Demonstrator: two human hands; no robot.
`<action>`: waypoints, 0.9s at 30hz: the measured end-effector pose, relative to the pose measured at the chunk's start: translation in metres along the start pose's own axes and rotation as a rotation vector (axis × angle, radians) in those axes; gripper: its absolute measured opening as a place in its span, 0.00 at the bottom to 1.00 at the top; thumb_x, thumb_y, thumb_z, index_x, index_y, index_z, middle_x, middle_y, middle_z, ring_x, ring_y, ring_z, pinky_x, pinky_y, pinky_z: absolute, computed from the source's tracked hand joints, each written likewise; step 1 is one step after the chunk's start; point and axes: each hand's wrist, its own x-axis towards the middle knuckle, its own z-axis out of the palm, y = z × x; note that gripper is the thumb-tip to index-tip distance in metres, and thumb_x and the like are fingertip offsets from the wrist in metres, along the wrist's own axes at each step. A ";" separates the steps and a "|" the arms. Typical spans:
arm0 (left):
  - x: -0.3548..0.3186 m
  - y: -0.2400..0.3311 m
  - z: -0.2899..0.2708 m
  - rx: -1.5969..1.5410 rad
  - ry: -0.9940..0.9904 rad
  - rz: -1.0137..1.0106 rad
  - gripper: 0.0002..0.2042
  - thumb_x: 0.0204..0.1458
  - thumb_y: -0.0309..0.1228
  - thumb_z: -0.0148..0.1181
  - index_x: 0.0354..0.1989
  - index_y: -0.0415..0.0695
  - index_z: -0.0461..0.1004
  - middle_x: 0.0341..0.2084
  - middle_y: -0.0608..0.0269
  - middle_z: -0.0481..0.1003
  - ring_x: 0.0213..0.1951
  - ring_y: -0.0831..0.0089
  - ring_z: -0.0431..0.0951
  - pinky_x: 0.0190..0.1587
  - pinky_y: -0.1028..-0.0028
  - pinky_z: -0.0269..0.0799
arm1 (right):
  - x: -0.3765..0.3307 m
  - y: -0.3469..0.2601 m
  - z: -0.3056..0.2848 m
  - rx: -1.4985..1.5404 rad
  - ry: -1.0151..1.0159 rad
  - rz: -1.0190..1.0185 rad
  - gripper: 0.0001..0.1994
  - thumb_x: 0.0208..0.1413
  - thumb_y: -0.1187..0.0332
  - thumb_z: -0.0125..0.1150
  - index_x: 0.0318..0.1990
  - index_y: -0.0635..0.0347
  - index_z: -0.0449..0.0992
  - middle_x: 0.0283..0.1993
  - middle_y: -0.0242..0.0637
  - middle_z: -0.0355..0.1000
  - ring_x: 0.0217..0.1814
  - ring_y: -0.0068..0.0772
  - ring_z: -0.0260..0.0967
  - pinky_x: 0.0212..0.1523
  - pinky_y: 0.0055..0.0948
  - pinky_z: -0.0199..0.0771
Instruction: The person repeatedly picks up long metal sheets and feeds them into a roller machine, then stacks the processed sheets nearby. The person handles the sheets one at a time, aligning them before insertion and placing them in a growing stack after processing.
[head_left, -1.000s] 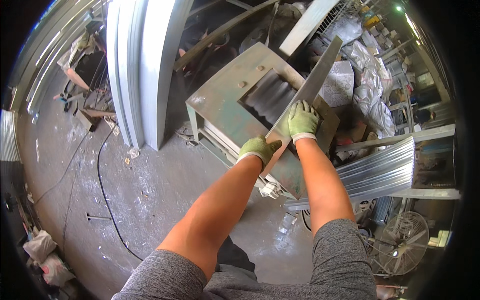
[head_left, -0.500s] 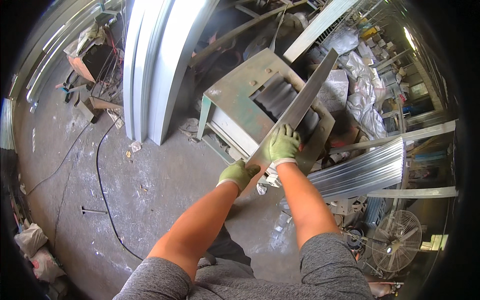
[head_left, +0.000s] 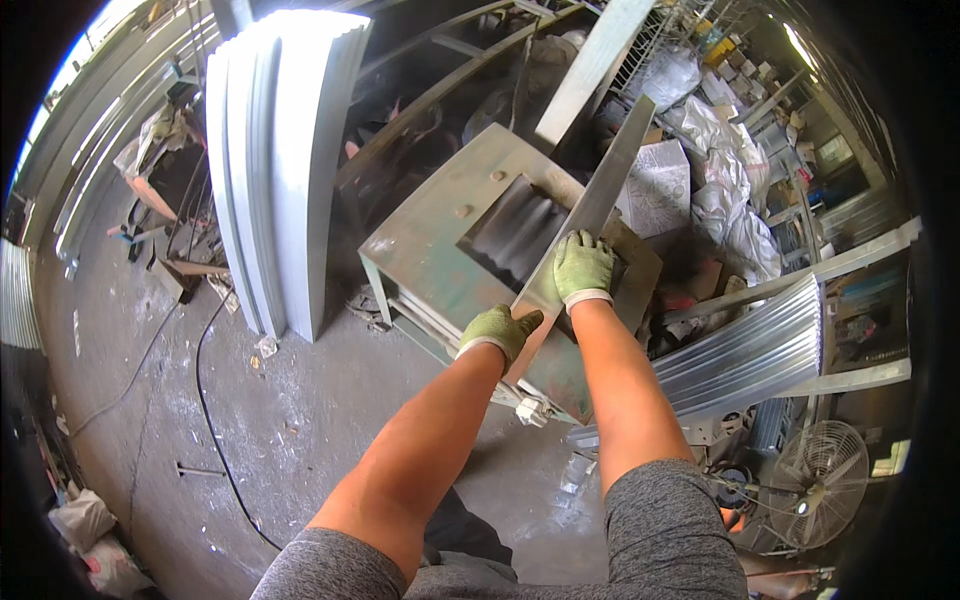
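A long, flat grey metal strip (head_left: 612, 175) slants over a worn green metal machine (head_left: 425, 235), rising toward the far right. Dark ridged rollers (head_left: 515, 232) show in the opening of the machine's top. My left hand (head_left: 500, 332), in a pale green work glove, is closed on the strip's near end, thumb along its upper face. Farther along, my right hand (head_left: 583, 266), in a matching glove, is closed over the strip's right side with its fingers bent. The fingertips beneath the strip are hidden.
A stack of tall, shiny channel-shaped metal profiles (head_left: 285, 170) stands to the left. Bent corrugated sheet (head_left: 740, 350) and a round fan (head_left: 820, 485) are at the right. A black cable (head_left: 205, 400) crosses the floor at left. Silvery sacks (head_left: 725, 190) lie beyond the machine.
The view has shifted, so the machine sits lower and farther left in the picture. Both hands keep their hold on the strip, with the left hand now slightly nearer the right.
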 end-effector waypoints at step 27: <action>-0.138 -0.124 0.021 0.048 0.020 -0.149 0.38 0.63 0.70 0.55 0.55 0.42 0.80 0.48 0.37 0.84 0.55 0.38 0.82 0.58 0.50 0.76 | -0.055 -0.019 -0.011 0.177 0.004 -0.048 0.26 0.73 0.53 0.49 0.66 0.66 0.73 0.71 0.53 0.70 0.75 0.57 0.64 0.76 0.57 0.59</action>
